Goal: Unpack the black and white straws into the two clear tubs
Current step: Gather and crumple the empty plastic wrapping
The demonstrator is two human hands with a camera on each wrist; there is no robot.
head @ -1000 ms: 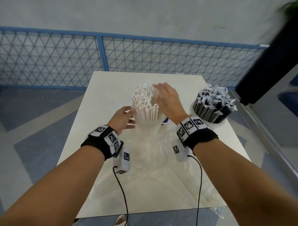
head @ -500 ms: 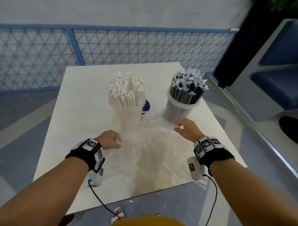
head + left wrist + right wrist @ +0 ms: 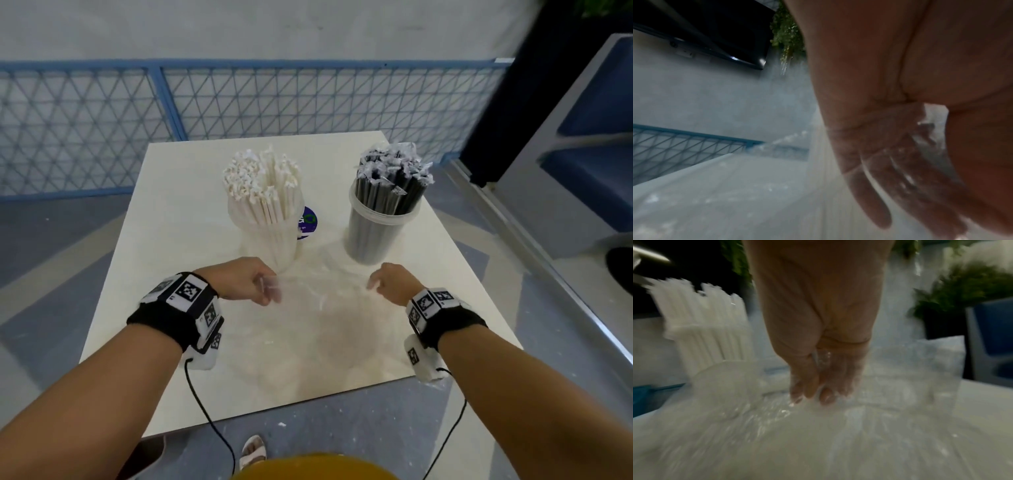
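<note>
With white straws [image 3: 263, 192] and black straws [image 3: 390, 181] already tubbed toward the far edge of the surface [image 3: 171, 240], the emptied plastic bag [image 3: 318, 308], pinched by the left hand [image 3: 246, 281] and right hand [image 3: 390, 282], was best drawn clear slowly.

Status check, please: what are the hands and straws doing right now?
Both hands pinch the clear bag. White straws and black straws stand in tubs. Nothing blocking.

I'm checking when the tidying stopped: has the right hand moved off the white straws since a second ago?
Yes. The right hand has drawn back from the white straws toward the table's near edge, and now pinches the clear plastic bag.
</note>
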